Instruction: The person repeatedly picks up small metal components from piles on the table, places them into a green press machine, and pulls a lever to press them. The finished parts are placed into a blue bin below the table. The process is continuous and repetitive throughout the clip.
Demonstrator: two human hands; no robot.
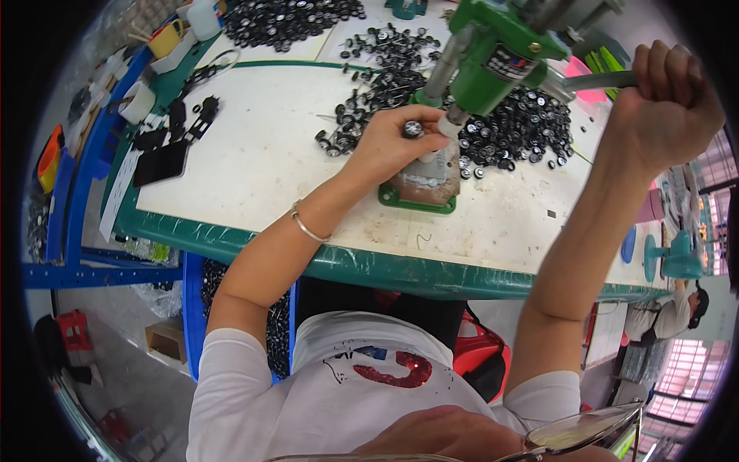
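Note:
A green hand press (pixel 493 73) stands on the white-topped table, its ram lowered over a small worn base plate (pixel 419 185). My left hand (pixel 389 142) is curled at the ram's lower end. A small black wheel (pixel 413 129) with a shiny face sits within its closed fingers. The thumb and fingertips lie beside a whitish tip under the ram; what they pinch there is hidden. My right hand (pixel 666 104) is raised at the right, wrapped round the press's metal lever (pixel 604 81). Loose black wheels (pixel 500 135) are heaped behind and beside the press.
Another heap of black parts (pixel 289 23) lies at the far left. A dark phone (pixel 160 164) and black plastic pieces (pixel 202 115) are on the left. Below the table edge is a blue bin (pixel 192 308). Far right are a teal fan (pixel 681 258) and another person (pixel 670 316).

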